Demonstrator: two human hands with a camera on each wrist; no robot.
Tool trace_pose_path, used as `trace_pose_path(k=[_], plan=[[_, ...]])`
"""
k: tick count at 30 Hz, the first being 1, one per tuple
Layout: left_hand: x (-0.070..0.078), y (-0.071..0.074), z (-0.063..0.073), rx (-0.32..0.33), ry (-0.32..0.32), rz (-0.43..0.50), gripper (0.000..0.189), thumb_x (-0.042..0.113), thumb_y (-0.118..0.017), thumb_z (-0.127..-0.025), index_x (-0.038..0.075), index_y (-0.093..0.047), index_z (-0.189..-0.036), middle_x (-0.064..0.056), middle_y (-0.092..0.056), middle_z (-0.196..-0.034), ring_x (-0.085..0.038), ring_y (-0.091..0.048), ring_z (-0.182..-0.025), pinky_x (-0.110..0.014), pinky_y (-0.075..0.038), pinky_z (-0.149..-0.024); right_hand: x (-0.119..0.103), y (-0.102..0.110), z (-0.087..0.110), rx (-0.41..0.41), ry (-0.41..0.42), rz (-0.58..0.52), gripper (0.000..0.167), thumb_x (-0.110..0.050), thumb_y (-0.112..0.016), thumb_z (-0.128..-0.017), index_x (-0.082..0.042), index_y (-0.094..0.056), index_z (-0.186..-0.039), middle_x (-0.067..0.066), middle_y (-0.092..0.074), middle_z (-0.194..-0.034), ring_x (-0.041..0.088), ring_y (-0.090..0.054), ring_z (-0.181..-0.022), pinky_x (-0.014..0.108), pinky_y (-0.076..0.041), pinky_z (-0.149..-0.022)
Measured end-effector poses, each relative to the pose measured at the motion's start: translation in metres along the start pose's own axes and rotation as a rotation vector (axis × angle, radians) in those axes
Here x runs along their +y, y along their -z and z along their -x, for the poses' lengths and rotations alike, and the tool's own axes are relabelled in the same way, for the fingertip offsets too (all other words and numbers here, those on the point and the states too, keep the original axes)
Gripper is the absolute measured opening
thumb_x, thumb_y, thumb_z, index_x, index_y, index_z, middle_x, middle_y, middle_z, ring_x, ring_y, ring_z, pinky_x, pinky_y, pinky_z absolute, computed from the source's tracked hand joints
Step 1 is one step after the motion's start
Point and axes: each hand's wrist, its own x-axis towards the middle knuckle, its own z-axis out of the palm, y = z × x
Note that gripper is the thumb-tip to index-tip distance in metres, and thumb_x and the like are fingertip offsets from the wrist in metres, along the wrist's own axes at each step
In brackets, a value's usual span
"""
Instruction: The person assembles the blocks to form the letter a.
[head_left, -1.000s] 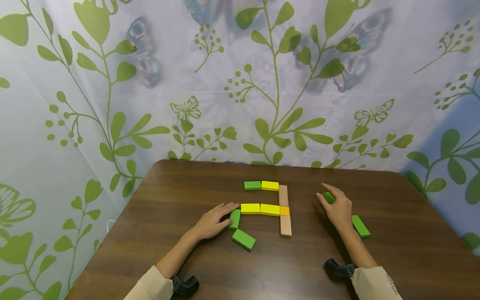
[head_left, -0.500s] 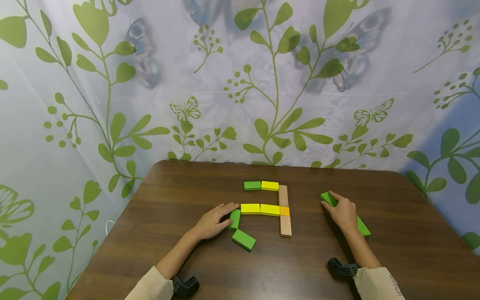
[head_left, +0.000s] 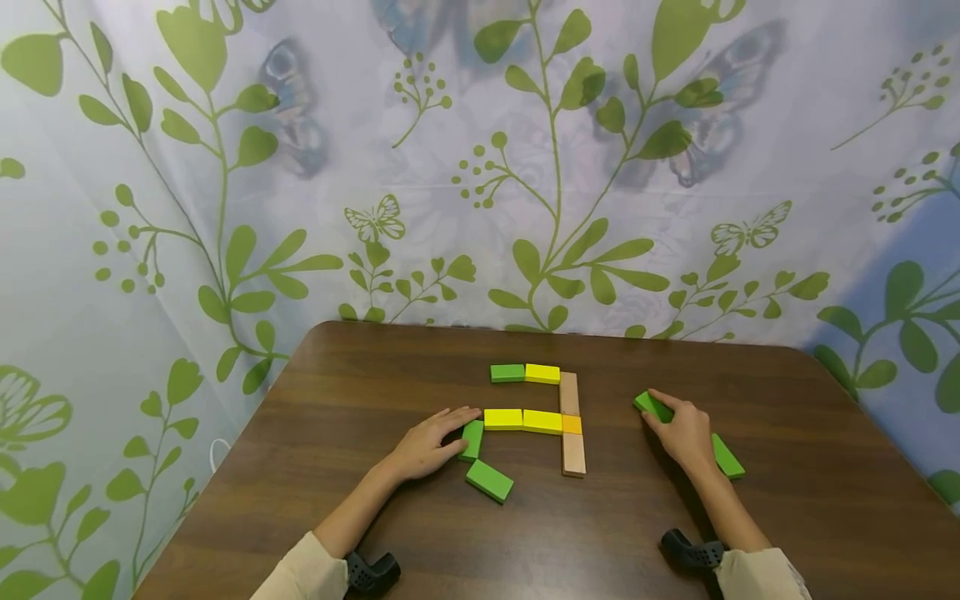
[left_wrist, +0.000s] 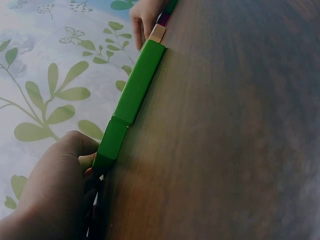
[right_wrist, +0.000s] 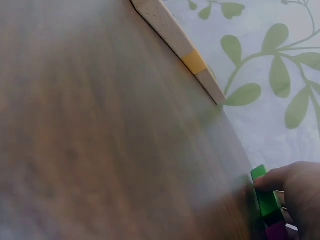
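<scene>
Held green block (head_left: 649,404) sat on right part of bench (head_left: 615,525), pinched between thumb and fingers of our right grip (head_left: 686,433). Loose green block (head_left: 728,457) lay just beside that grip. Done, we judged: two wooden blocks (head_left: 573,454) and orange block (head_left: 572,424) lined up; two yellow blocks (head_left: 503,420) ran left from orange; upper yellow block (head_left: 542,374) and upper green block (head_left: 507,373) ran left from far end. Our left grip (head_left: 426,446) lay unclenched, touching left green block (head_left: 472,439); lower green block (head_left: 490,481) sat angled nearby. Left over: both right-side greens, not yet joined.
</scene>
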Motion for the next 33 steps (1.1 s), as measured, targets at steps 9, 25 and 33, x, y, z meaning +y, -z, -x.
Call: trace_pose_path(k=[9,25,33], plan=[[0.0,0.0,-0.001,-0.006,0.005,-0.004,0.049,0.026,-0.048,-0.095,0.015,-0.039,-0.142,-0.004,-0.039,-0.143,-0.015,-0.031,-0.133,-0.035,-0.02,-0.11,-0.011,0.003,0.0,0.06,0.089,-0.022,0.041,-0.013,-0.071,-0.081,-0.003,-0.062,-0.12,0.031,-0.061,-0.101,0.036,-0.056,-0.065,0.04,-0.044,-0.049],[0.002,0.002,-0.001,0.003,0.004,0.003,0.049,0.025,-0.049,-0.094,0.014,-0.04,-0.141,-0.006,-0.04,-0.142,-0.016,-0.032,-0.132,-0.036,-0.021,-0.11,-0.084,0.032,0.004,0.162,0.348,-0.151,0.048,-0.005,-0.078,-0.072,-0.011,-0.065,-0.118,0.011,-0.065,-0.104,0.016,-0.053,-0.075,0.023,-0.045,-0.047],[0.001,0.001,-0.002,0.003,0.0,-0.002,0.049,0.025,-0.049,-0.094,0.014,-0.04,-0.141,-0.005,-0.04,-0.142,-0.015,-0.032,-0.132,-0.035,-0.02,-0.11,-0.114,0.04,0.018,0.057,0.572,-0.214,0.054,-0.001,-0.08,-0.066,-0.011,-0.066,-0.117,0.001,-0.065,-0.105,0.011,-0.053,-0.083,0.015,-0.038,-0.049]])
